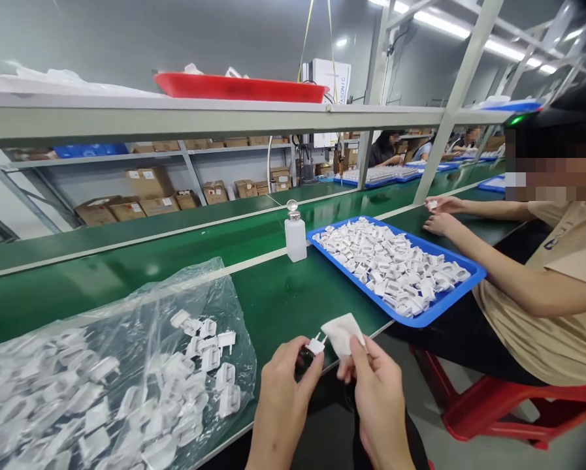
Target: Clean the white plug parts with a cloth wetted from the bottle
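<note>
One plug (315,346), left hand (283,391); cloth (342,331), right hand (379,391); both by bench edge (381,329).

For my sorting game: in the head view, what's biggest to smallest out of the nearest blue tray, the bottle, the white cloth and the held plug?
1. Blue tray
2. Bottle and white cloth: too alike to rank; the cloth is nearer
3. Held plug

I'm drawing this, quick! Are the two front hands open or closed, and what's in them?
Left hand: closed, pinching a small white plug piece.
Right hand: closed, holding a white cloth.
</note>
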Demonstrator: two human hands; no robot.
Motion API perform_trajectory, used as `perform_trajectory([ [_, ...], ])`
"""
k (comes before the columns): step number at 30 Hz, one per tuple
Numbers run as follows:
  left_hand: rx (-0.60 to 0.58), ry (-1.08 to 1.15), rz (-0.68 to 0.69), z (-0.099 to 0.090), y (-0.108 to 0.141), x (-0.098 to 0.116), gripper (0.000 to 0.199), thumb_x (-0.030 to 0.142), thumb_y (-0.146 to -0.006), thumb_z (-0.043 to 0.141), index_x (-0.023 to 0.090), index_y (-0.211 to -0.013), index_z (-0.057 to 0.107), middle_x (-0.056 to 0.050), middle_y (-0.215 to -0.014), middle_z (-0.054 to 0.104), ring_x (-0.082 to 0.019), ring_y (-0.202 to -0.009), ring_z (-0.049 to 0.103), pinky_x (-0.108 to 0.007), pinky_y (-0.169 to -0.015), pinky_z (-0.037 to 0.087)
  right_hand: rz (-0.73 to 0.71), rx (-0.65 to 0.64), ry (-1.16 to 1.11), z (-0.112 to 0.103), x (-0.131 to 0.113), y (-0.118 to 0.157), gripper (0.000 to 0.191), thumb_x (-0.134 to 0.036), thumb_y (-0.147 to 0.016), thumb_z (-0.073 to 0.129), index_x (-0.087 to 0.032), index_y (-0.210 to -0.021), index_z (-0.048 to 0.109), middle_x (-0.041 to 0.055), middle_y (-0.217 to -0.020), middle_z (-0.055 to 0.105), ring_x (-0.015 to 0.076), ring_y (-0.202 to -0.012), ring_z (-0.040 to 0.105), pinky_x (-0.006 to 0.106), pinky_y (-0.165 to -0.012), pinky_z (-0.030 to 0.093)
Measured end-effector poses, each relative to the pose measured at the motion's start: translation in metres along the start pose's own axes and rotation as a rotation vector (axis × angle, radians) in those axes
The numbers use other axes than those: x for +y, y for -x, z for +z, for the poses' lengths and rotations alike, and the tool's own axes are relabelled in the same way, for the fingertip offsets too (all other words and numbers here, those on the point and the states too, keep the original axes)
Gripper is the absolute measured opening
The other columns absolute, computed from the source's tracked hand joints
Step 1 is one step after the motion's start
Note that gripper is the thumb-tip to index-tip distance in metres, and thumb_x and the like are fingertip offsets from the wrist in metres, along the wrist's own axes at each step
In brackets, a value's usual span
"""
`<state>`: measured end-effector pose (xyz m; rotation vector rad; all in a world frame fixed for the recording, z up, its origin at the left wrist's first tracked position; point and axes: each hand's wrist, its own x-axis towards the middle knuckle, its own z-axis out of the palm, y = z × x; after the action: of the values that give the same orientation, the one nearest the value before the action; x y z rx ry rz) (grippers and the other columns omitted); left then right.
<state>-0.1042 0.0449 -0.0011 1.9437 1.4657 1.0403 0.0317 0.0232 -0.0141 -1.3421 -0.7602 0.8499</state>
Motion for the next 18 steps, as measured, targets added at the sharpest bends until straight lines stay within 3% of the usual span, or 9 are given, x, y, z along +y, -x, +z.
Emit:
perform_trajectory([
  [3,-0.027,-0.086,0.017,0.001,-0.004,-0.011,0.022,0.040,-0.095,0.060,0.024,-0.101,0.074,-0.003,-0.081,0.069,-0.020,-0.071,0.061,-0.029,-0.066,0.045,-0.036,0.076,0.182,-0.007,-0.002,-0.019,0.036,-0.052,-0.096,0.057,-0.019,-0.087,0.071,0.0001,-0.061,0.060,0.0163,-0.056,0.050,0.030,-0.060,0.037],
  [7,-0.044,-0.058,-0.041,-0.001,-0.008,-0.018,0.022,0.042,-0.091,0.067,0.024,-0.099,0.076,-0.001,-0.081,0.066,-0.016,-0.064,0.056,-0.027,-0.061,0.045,-0.104,0.025,0.314,-0.017,-0.006,-0.036,0.025,-0.042,-0.092,0.061,-0.025,-0.096,0.080,0.0038,-0.087,0.068,0.0184,-0.070,0.055,0.032,-0.070,0.039],
  [10,-0.045,-0.011,-0.111,-0.001,-0.009,-0.018,0.021,0.044,-0.087,0.072,0.026,-0.097,0.076,0.002,-0.075,0.061,-0.015,-0.064,0.055,-0.026,-0.063,0.045,-0.084,-0.141,0.371,-0.021,-0.007,-0.039,0.031,-0.046,-0.096,0.055,-0.028,-0.103,0.080,0.0014,-0.084,0.065,0.0165,-0.065,0.053,0.031,-0.063,0.040],
  [15,-0.012,-0.017,-0.106,0.002,-0.009,-0.021,0.016,0.040,-0.084,0.076,0.027,-0.094,0.077,0.005,-0.068,0.056,-0.013,-0.058,0.051,-0.023,-0.059,0.042,0.192,-0.463,0.109,-0.022,-0.008,-0.046,0.029,-0.047,-0.090,0.067,-0.027,-0.109,0.075,-0.0016,-0.083,0.070,0.0191,-0.079,0.066,0.027,-0.068,0.050],
  [18,0.015,-0.068,-0.069,0.005,-0.010,-0.023,0.013,0.036,-0.083,0.076,0.027,-0.093,0.077,0.006,-0.065,0.054,-0.011,-0.054,0.049,-0.022,-0.055,0.041,0.215,-0.573,0.082,-0.021,-0.004,-0.052,0.027,-0.042,-0.088,0.070,-0.026,-0.109,0.076,-0.0021,-0.080,0.071,0.0181,-0.075,0.066,0.026,-0.063,0.050],
])
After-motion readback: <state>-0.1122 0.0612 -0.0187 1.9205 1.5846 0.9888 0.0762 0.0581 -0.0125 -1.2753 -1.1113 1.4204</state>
